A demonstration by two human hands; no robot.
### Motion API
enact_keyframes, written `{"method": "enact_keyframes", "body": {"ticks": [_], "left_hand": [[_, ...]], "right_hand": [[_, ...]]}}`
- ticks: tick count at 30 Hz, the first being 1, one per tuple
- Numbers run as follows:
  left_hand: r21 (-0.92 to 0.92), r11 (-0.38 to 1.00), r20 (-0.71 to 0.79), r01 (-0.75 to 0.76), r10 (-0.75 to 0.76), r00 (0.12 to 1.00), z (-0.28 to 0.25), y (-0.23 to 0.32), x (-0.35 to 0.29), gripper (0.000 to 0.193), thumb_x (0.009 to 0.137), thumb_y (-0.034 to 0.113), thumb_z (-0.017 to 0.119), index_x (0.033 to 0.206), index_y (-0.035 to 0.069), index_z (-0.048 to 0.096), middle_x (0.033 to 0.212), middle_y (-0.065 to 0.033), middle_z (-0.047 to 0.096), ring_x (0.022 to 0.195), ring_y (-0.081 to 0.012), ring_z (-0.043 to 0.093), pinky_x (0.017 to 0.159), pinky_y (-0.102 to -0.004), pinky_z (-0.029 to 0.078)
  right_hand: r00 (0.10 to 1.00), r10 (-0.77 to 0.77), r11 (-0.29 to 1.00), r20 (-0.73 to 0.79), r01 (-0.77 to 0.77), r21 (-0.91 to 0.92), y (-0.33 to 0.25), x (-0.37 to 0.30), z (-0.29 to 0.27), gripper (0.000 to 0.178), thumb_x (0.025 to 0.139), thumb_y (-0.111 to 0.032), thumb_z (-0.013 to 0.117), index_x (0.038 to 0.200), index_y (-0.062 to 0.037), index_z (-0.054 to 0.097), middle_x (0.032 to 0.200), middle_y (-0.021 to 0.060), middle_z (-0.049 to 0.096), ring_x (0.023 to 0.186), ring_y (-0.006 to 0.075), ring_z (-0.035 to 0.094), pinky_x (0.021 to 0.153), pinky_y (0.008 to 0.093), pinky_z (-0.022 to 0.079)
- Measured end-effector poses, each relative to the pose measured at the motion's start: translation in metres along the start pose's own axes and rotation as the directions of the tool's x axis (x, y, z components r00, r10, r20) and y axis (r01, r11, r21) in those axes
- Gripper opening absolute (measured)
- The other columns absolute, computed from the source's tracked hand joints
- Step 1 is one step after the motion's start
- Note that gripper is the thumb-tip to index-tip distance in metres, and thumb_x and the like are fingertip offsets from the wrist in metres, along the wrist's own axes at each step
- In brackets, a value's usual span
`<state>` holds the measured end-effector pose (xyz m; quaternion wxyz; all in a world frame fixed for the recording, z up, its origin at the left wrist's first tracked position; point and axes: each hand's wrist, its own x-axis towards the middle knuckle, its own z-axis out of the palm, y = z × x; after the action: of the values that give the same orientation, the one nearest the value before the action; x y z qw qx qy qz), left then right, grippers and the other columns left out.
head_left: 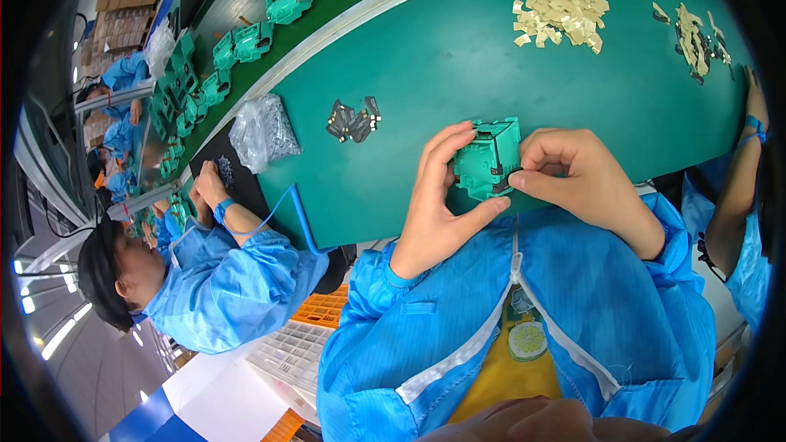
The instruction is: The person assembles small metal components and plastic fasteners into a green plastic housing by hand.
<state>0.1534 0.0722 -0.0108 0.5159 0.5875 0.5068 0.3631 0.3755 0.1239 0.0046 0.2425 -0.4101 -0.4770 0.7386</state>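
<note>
In front of my chest, above the near edge of the table, is a green plastic housing (pixel 479 168) with an open box-like shape and black strips along its edges. My left hand (pixel 430 209) grips it from the left, fingers behind the far side and thumb at the lower edge. On the other side, my right hand (pixel 581 176) is closed in a pinch, thumb and index finger against the housing's lower right edge. A small dark piece shows at those fingertips; its kind is too small to make out.
Ahead lies a heap of cream-coloured tape pieces (pixel 563 10); small black parts (pixel 354 120) lie left. Further right is a mixed pile (pixel 696 42). A clear bag (pixel 266 133) stands near a co-worker (pixel 221 278). Green housings (pixel 252 39) line the conveyor beyond. Another person's arm (pixel 741 164) is right.
</note>
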Motion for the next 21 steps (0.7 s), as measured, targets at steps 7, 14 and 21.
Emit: {"method": "enact_keyframes", "body": {"ticks": [7,14,21], "left_hand": [[-0.217,0.974,0.003,0.068,-0.069,0.998,0.003,-0.002,-0.002,0.069,0.082,-0.003,0.073,0.143,0.007,0.042,0.152,-0.0141,0.034,0.142,-0.0263,0.037,0.113,-0.0458,0.038],[-0.250,0.967,-0.008,0.056,-0.060,0.998,0.004,-0.004,-0.007,0.066,0.082,-0.003,0.072,0.140,0.007,0.043,0.152,-0.0143,0.034,0.142,-0.0257,0.037,0.114,-0.0464,0.038],[-0.286,0.957,-0.026,0.052,-0.062,0.998,0.008,-0.007,-0.009,0.066,0.081,-0.005,0.069,0.139,0.007,0.041,0.150,-0.0139,0.035,0.140,-0.0252,0.038,0.115,-0.0466,0.036]], "right_hand": [[0.995,-0.088,0.991,-0.051,0.082,-0.109,-0.002,-0.002,0.007,0.016,0.089,-0.005,0.073,0.080,0.0047,0.064,0.076,0.0038,0.065,0.069,0.0073,0.060,0.061,0.0248,0.049],[0.991,-0.117,0.974,-0.065,0.102,-0.201,-0.001,-0.004,0.013,0.017,0.087,-0.005,0.074,0.080,0.0049,0.063,0.079,0.0081,0.065,0.071,0.0130,0.064,0.064,0.0287,0.052],[0.979,-0.194,0.953,-0.070,0.171,-0.249,0.008,-0.004,0.016,0.017,0.086,-0.006,0.073,0.078,0.0046,0.062,0.079,0.0107,0.064,0.068,0.0178,0.064,0.063,0.0317,0.051]]}}
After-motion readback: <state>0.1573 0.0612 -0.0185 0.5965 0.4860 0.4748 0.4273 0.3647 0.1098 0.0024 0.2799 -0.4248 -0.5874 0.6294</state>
